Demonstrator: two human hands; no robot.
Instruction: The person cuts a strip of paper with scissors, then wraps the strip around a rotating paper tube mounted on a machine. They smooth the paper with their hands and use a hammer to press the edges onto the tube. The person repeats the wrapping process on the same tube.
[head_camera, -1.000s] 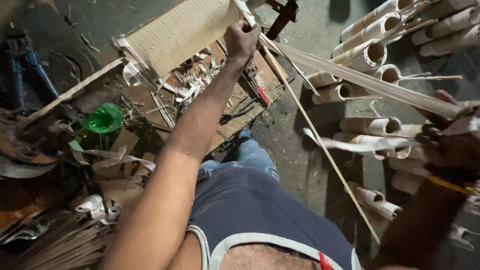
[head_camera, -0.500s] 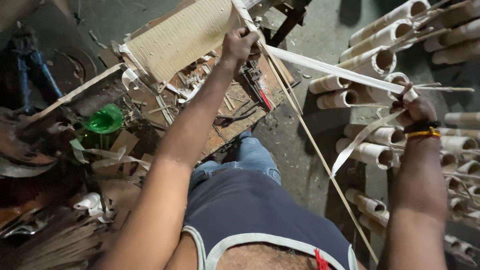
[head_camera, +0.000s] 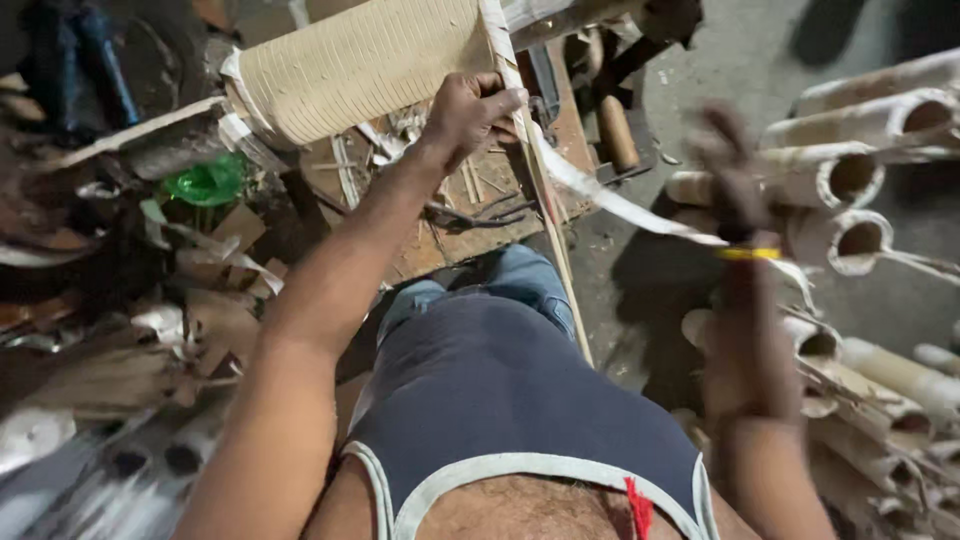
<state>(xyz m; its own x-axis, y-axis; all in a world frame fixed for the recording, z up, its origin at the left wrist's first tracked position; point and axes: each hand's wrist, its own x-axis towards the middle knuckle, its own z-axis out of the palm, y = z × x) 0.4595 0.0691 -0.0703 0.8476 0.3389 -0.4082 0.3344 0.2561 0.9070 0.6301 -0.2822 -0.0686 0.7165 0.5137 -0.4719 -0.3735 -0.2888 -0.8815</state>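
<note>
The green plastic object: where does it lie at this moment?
The green plastic object lies at upper left of the head view, just below the pale woven roll.

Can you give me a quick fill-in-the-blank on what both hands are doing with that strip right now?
1. The left hand grips the pale strip at the end of the ____ roll.
2. The right hand wears a ____ band at the wrist.
3. The hollow tubes lie on the person's ____ side.

Missing words: woven; yellow; right

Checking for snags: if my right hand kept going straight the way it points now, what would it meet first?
Probably the pale hollow tubes stacked just beyond the right hand, though the hand is blurred and depth is unclear. The white strip trails back from it.
</note>
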